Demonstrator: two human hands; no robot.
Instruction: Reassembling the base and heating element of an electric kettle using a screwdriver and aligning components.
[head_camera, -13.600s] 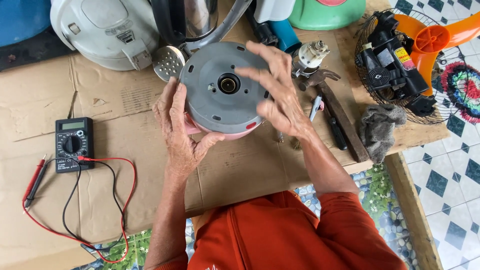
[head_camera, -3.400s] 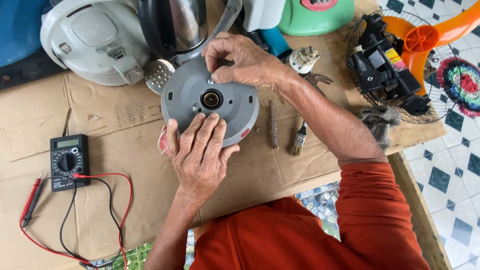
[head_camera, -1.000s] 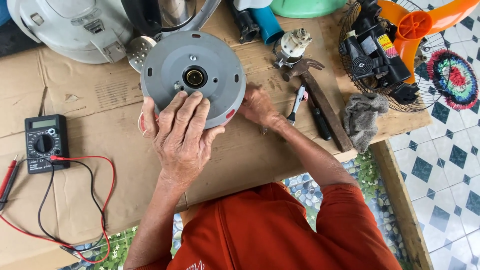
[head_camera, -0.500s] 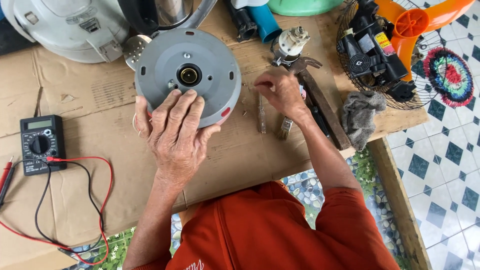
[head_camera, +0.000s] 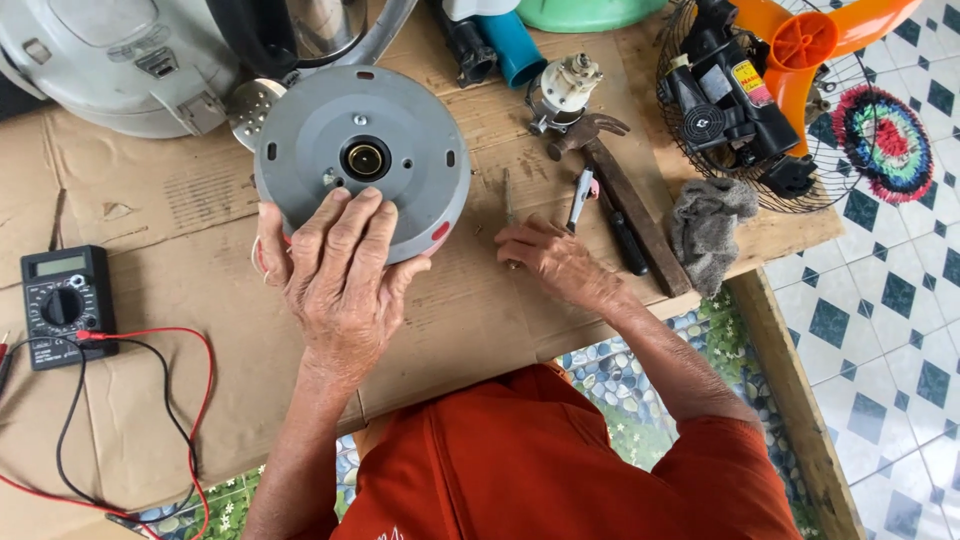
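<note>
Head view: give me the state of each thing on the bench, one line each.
Grey round base: upside down, pinned by the left hand.
Right hand: resting on the cardboard, fingertips at a thin tool.
Multimeter: leads plugged in.
Hammer: lying flat.
Grey rag: crumpled.

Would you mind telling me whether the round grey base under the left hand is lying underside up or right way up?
Underside up: the round grey base shows its screw holes and central brass socket, with the left hand pressing on it.

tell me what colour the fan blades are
Orange fan blades, seen in the head view at top right.
</note>
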